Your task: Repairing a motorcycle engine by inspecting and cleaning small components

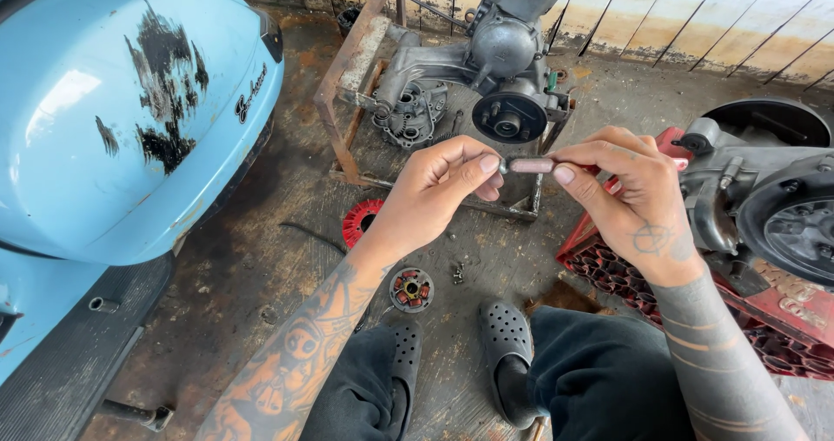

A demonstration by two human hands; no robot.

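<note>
Between the two raised hands, at mid-frame, a small pale pink cylinder (531, 165) lies level, held at both ends. Left hand (443, 185): thumb and forefinger pinch the cylinder's left end, where a small metal tip shows; the remaining fingers curl beneath. Right hand (630, 193): thumb and forefinger pinch the right end, with the other fingers folded toward the palm. The fingertips of the two hands stand close, apart only by the visible length of the cylinder. Both forearms rise from the lower edge, over dark trousers and a pair of dark perforated clogs (506, 354). Behind the hands, a grey engine (486, 67) sits on a rusty metal frame (347, 67) on the stained floor. Below the left hand lie a red ribbed fan wheel (358, 221) and a small round coil plate (411, 289). At right, a second engine (764, 198) rests on a red plastic crate (608, 263). At left, a light blue scooter body (122, 111) with chipped paint fills the frame.
</note>
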